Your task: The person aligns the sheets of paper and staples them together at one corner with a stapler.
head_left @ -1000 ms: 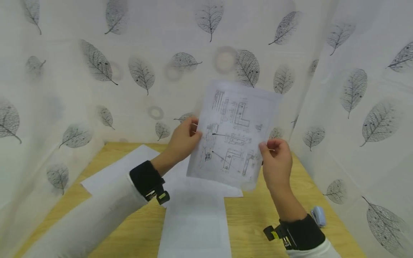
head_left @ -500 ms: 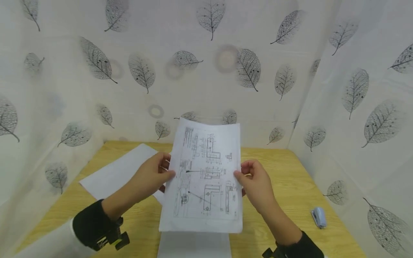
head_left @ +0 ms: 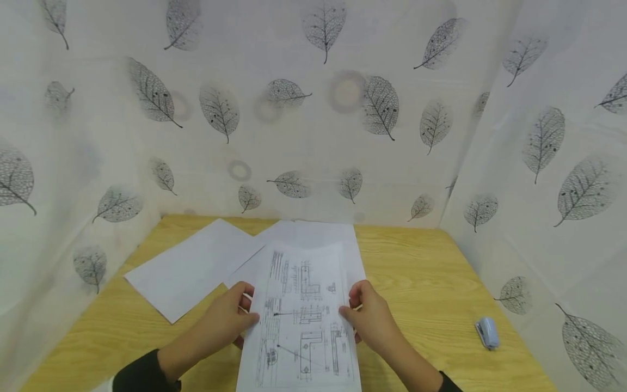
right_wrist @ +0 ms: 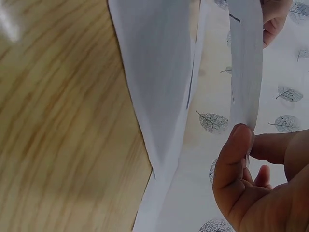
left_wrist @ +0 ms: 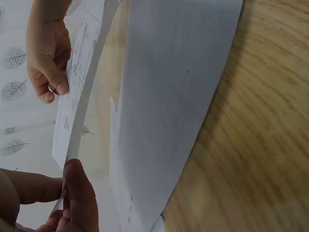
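The drawing (head_left: 303, 321) has come down: a second ago you held it high against the leaf-print wall (head_left: 313, 125), tilted and turned toward your right, and now it is square to you and low over the worktop (head_left: 421, 272), above the blank sheets (head_left: 313, 234) that lie under and beyond your fingers. Your left hand (head_left: 227, 321) pinches its left edge, thumb on the printed face and the other fingers curled behind; your right hand (head_left: 372, 321) pinches the right edge the same way. Both wrist views show the thumb tip pressed on the paper's edge, with the drawing still lifted clear of the sheet beneath, so it is not yet laid flat. Judging from that, you have swung the page round and lowered it into line with the stack, and what is left is to settle it onto the pile; its near end runs out of the head view, so I cannot tell whether that end already touches. Another blank sheet (head_left: 191, 267) lies askew beyond your left fingers, partly under the stack's corner. The small stapler (head_left: 487, 332) sits well apart, out past your right fingers, where it was before, untouched.
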The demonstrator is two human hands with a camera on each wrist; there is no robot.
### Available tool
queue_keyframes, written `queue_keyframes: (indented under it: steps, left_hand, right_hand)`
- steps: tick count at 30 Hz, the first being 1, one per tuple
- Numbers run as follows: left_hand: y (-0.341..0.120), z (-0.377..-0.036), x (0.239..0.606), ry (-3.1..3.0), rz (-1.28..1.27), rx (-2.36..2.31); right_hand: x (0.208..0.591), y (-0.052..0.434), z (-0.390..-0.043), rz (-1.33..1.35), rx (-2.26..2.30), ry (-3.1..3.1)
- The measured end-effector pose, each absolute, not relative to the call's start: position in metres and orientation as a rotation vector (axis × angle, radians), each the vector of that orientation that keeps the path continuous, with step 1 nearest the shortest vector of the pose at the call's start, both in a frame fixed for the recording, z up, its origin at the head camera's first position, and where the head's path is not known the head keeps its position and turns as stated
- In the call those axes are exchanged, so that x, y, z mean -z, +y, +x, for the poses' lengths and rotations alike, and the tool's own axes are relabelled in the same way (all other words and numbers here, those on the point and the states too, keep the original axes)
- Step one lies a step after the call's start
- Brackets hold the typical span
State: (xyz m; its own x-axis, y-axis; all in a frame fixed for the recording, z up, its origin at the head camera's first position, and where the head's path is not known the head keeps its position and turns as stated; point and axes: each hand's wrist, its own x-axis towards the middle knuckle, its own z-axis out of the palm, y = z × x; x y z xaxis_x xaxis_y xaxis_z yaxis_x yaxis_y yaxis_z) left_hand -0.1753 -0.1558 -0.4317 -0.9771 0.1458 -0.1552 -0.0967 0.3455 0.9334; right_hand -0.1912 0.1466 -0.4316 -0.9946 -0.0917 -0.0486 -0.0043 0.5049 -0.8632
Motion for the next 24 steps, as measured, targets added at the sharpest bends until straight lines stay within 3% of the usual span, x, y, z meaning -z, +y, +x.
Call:
queue_keyframes:
  steps: [10,24]
  left_hand:
    - [-0.153,-0.168,0.461,2.516,0.021,-1.452]
    - [-0.153,-0.162,0.471,2.554,0.068,-1.307]
  right_hand:
    - [0.459,0.145,-0.186,-0.145,1.289,2.698]
    - [0.469,0.139,-0.183,-0.2,1.06,2.79]
